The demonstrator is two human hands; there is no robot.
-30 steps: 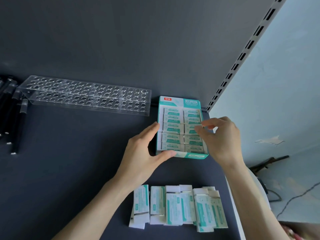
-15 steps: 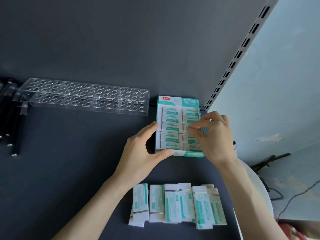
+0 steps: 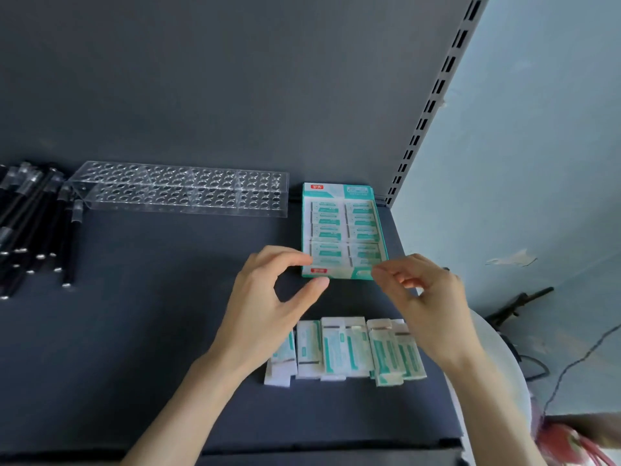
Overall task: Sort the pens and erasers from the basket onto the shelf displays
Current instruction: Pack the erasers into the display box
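Note:
A teal display box (image 3: 342, 191) stands at the back right of the dark shelf (image 3: 134, 331), filled with two columns of wrapped erasers (image 3: 339, 230). A row of several loose wrapped erasers (image 3: 342, 351) lies nearer to me. My left hand (image 3: 262, 304) hovers at the box's front left corner, thumb and forefinger curved apart, holding nothing. At the front right corner is my right hand (image 3: 433, 297), fingers loosely curled and empty. My wrists partly cover the two ends of the loose row.
A clear acrylic pen rack (image 3: 181, 190) with several holes stands at the back, left of the box. Several black pens (image 3: 30, 230) lie at the far left. A slotted upright (image 3: 433, 95) bounds the shelf's right side. Cables and a white round object (image 3: 497, 364) lie beyond it.
Both hands have drawn back toward me from the box. My right hand's fingertips have left the erasers inside, and my left hand no longer steadies the box's left side.

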